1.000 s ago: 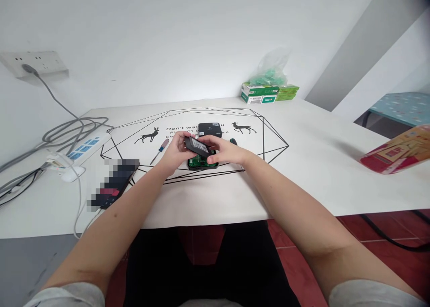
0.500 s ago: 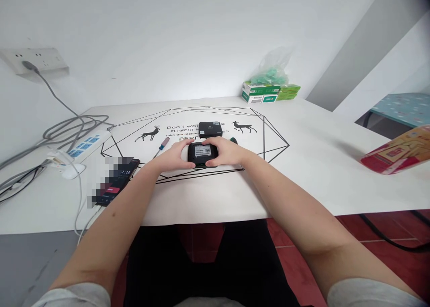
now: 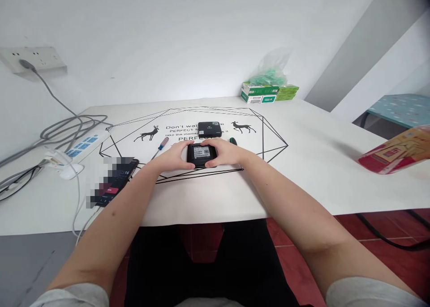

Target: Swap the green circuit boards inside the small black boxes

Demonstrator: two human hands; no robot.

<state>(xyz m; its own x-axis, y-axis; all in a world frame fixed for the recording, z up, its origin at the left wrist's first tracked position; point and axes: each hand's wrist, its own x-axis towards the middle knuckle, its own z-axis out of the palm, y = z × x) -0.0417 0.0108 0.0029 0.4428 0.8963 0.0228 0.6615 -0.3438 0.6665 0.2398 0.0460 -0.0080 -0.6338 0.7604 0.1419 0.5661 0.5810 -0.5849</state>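
Two hands (image 3: 174, 156) (image 3: 226, 152), fingers half-curled, hold a black labelled case (image 3: 202, 157) from either side on the bench (image 3: 302, 164) (a screwdriver (image 3: 163, 144) lies near the left one).

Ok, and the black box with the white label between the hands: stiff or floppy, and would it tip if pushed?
The black box looks stiff: its edges appear straight between the left hand and the right hand. Being low and flat, it would probably slide across the table rather than tip or roll.
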